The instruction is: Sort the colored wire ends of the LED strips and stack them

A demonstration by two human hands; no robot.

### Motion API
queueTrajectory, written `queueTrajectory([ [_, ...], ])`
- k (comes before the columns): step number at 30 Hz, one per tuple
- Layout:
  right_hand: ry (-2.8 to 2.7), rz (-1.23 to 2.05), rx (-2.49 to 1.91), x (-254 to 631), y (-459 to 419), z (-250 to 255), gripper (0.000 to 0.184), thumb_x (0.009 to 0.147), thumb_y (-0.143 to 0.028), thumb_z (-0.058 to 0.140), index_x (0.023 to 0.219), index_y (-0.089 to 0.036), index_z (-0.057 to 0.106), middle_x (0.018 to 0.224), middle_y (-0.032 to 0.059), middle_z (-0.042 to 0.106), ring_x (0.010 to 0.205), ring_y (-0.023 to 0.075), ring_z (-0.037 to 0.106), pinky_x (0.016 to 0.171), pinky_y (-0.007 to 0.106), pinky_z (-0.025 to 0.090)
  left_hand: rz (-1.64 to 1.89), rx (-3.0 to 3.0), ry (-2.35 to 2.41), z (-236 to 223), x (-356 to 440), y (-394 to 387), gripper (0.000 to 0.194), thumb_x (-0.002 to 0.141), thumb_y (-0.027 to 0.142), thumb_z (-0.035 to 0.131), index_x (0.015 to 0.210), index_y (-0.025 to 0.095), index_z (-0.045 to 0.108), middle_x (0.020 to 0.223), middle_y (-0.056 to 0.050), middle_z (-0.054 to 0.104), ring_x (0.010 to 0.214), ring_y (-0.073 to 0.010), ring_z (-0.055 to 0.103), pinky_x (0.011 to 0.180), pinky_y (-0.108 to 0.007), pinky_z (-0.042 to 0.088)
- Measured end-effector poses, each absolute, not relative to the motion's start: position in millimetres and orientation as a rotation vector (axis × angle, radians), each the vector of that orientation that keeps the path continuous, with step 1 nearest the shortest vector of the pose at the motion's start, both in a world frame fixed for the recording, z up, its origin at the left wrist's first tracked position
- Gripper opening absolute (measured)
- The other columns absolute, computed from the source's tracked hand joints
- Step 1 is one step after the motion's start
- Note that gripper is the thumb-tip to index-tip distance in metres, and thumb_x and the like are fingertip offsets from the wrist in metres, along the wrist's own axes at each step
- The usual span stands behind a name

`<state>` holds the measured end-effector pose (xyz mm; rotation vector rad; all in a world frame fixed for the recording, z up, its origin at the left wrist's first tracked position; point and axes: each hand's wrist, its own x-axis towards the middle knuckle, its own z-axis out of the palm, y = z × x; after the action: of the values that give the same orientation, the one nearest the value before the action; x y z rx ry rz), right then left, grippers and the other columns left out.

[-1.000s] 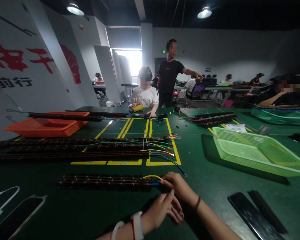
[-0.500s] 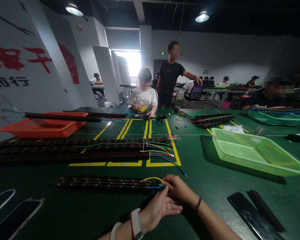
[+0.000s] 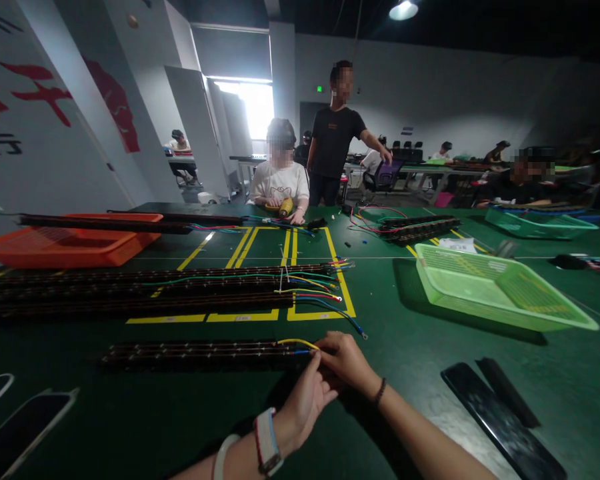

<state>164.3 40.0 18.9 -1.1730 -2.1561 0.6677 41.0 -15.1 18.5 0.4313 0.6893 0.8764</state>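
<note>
My left hand (image 3: 306,399), with a watch and a white bangle at the wrist, pinches at the ends of the wires with thumb and curled fingers. My right hand (image 3: 344,360), a dark beaded bracelet at its wrist, grips the same wire ends from the right, fingers closed. A yellow wire (image 3: 297,342) and a blue wire (image 3: 303,352) run into the hands from a long dark strip harness (image 3: 195,355) lying flat on the green table (image 3: 145,420). The wire tips are hidden between my fingers.
Behind lie more dark strips (image 3: 130,303) with coloured leads. An orange tray (image 3: 70,250) stands at left, a light green basket (image 3: 500,293) at right. A black phone-like slab (image 3: 500,420) lies front right. Opposite, a seated person (image 3: 281,180) holds a yellow tool (image 3: 285,208).
The fingers of my left hand have curled in from a more stretched position. Both hands stay at the wire ends. The whole view has shifted slightly.
</note>
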Motion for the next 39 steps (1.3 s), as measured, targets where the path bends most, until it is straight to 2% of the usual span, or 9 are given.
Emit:
queueTrajectory([
  [4,-2.223,0.558,-1.12,159.6,40.1,15.2,0.02,0.09,-0.026,0.055,0.078,-0.018,0.068,0.07,0.0016,0.061,0.07,0.0137,0.054,0.07,0.025,0.04,0.943,0.313,0.776,19.7,39.0,-12.3,0.046,0.093,0.043,0.037,0.121,0.01,0.051,0.124,-0.018,0.06,0.114,-0.0235,0.057,0.103,-0.038,0.036],
  [9,-2.308,0.624,-0.99,165.8,45.3,12.9,0.023,0.093,-0.033,0.05,0.092,-0.019,0.069,0.086,0.0048,0.066,0.083,0.015,0.057,0.079,0.027,0.041,0.953,0.281,0.777,16.2,38.1,-10.5,0.046,0.092,0.043,0.041,0.121,0.009,0.05,0.126,-0.02,0.059,0.116,-0.0244,0.056,0.104,-0.038,0.036],
  [15,-2.478,0.587,-0.909,171.5,52.4,18.7,0.031,0.096,-0.034,0.044,0.093,-0.017,0.069,0.082,0.0054,0.061,0.078,0.0137,0.055,0.071,0.024,0.04,0.943,0.299,0.717,13.5,35.5,-6.2,0.044,0.092,0.045,0.039,0.113,0.009,0.055,0.118,-0.019,0.063,0.114,-0.0241,0.057,0.103,-0.038,0.037],
  [20,-2.599,0.327,-0.91,167.7,55.0,21.8,0.027,0.095,-0.029,0.047,0.084,-0.017,0.069,0.072,0.0026,0.059,0.064,0.0112,0.049,0.062,0.024,0.033,0.98,0.248,0.758,19.5,31.1,-0.6,0.044,0.089,0.05,0.042,0.098,0.011,0.06,0.109,-0.018,0.066,0.112,-0.0242,0.058,0.1,-0.037,0.039],
  [26,-2.658,0.137,-1.019,158.2,49.7,28.0,0.014,0.091,-0.022,0.053,0.085,-0.018,0.065,0.073,0.0023,0.064,0.064,0.0124,0.053,0.065,0.026,0.034,1.016,0.28,0.76,24.0,28.1,3.1,0.04,0.087,0.05,0.048,0.096,0.013,0.062,0.104,-0.014,0.068,0.111,-0.0248,0.057,0.098,-0.038,0.04],
  [33,-2.635,0.202,-1.02,161.7,50.7,27.8,0.014,0.087,-0.032,0.06,0.085,-0.019,0.066,0.081,0.0028,0.066,0.077,0.0156,0.056,0.071,0.027,0.038,1.009,0.271,0.853,20.9,28.7,2.0,0.035,0.087,0.046,0.051,0.087,0.013,0.062,0.097,-0.013,0.069,0.106,-0.0236,0.059,0.096,-0.036,0.04],
  [39,-2.64,0.027,-1.017,159.1,46.7,24.8,0.012,0.091,-0.025,0.054,0.087,-0.02,0.064,0.076,0.0014,0.065,0.068,0.0146,0.054,0.066,0.029,0.035,1.024,0.246,0.76,21.7,28.1,1.2,0.031,0.09,0.04,0.047,0.093,0.014,0.062,0.095,-0.01,0.069,0.094,-0.02,0.062,0.089,-0.033,0.044],
])
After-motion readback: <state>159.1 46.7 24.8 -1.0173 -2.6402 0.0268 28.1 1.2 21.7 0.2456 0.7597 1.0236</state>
